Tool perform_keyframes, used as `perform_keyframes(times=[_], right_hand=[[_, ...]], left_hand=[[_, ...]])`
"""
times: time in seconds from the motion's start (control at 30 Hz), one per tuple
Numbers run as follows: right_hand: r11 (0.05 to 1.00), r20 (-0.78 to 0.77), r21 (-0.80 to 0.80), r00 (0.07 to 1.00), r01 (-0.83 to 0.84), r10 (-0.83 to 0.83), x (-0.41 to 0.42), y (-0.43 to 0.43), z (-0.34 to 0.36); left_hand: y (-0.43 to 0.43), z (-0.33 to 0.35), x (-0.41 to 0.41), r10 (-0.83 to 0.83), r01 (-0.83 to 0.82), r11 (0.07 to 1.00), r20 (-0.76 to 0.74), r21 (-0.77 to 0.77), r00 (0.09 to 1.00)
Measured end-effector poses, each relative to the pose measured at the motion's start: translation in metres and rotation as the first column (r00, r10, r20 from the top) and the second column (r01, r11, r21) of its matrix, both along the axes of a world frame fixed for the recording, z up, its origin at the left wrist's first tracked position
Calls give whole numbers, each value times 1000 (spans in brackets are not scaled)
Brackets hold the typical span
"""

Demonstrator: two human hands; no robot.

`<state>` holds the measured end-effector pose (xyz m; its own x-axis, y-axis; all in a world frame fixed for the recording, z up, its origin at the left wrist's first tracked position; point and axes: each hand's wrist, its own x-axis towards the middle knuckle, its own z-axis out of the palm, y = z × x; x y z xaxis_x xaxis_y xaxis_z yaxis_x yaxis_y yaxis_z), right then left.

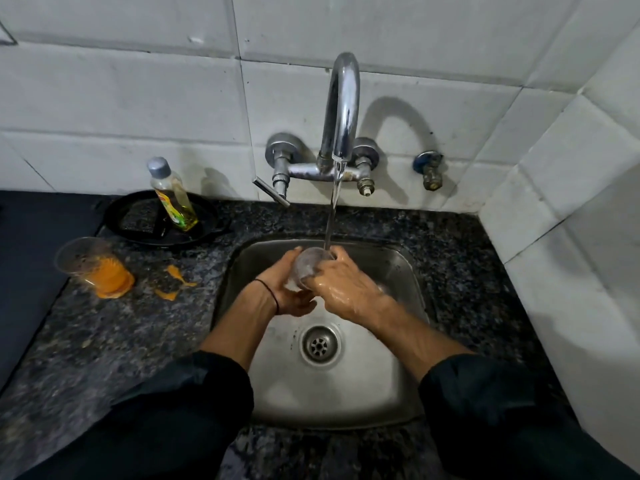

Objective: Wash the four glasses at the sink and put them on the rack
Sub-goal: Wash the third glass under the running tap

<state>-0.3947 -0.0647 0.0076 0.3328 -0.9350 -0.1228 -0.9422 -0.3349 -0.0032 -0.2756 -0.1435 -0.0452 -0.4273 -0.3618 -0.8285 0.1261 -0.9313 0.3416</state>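
A clear glass (306,266) is held over the steel sink (401,403), under water running from the chrome tap (341,109). My left hand (287,289) cups the glass from the left and below. My right hand (346,285), wet, grips it from the right, fingers at its rim where the stream lands. Much of the glass is hidden by both hands. A second glass (91,266) with orange residue stands on the granite counter (114,341) at the left, orange liquid pooled round its base.
A dish soap bottle (173,197) stands in a black pan (162,216) behind the dirty glass. Orange spills (173,282) mark the counter. A dark mat (27,258) lies at the far left. White tiled walls close in behind and on the right. No rack is in view.
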Motion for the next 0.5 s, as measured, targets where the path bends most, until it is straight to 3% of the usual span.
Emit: perform_keyframes(times=[0.07, 0.1, 0.17, 0.2, 0.23, 0.27, 0.3, 0.33, 0.37, 0.4, 0.43, 0.47, 0.5], right_hand=[[987, 198, 27, 967, 156, -158, 4, -3, 2], [947, 373, 138, 871, 289, -320, 7, -5, 1], [812, 699, 466, 415, 353, -582, 13, -10, -7], [783, 751, 516, 255, 348, -609, 15, -12, -12], [791, 765, 490, 254, 367, -592, 14, -11, -15], [813, 727, 410, 389, 414, -565, 12, -9, -18], [855, 621, 289, 595, 431, -510, 6, -7, -20], [911, 436, 154, 801, 382, -409, 0, -4, -21], [953, 270, 86, 914, 291, -304, -4, -3, -20], [970, 186, 68, 952, 233, -242, -8, -2, -19], [972, 195, 85, 953, 221, -233, -9, -2, -17], [962, 291, 123, 918, 243, -269, -8, -3, -15], [936, 484, 203, 801, 289, -353, -5, -4, -9]], left_hand=[[5, -10, -3, 94, -104, 992, -128, -73, 987], [9, -15, -5, 123, -146, 984, -204, -102, 971], [15, -20, -5, 147, -200, 967, -294, -159, 945], [14, -23, -4, 133, -191, 965, -292, -181, 947], [11, -22, -3, 92, -149, 968, -263, -204, 960], [7, -21, -1, 45, -88, 975, -208, -202, 977], [3, -21, 0, 6, -31, 987, -154, -160, 988], [1, -22, 1, 12, -24, 996, -133, -90, 991], [0, -20, 1, 48, -51, 998, -118, -25, 992], [0, -20, -2, 98, -100, 995, -129, -7, 987], [2, -18, -5, 119, -127, 991, -152, -41, 981], [3, -17, -9, 136, -155, 983, -181, -93, 974], [7, -15, -12, 154, -186, 970, -194, -155, 969]])
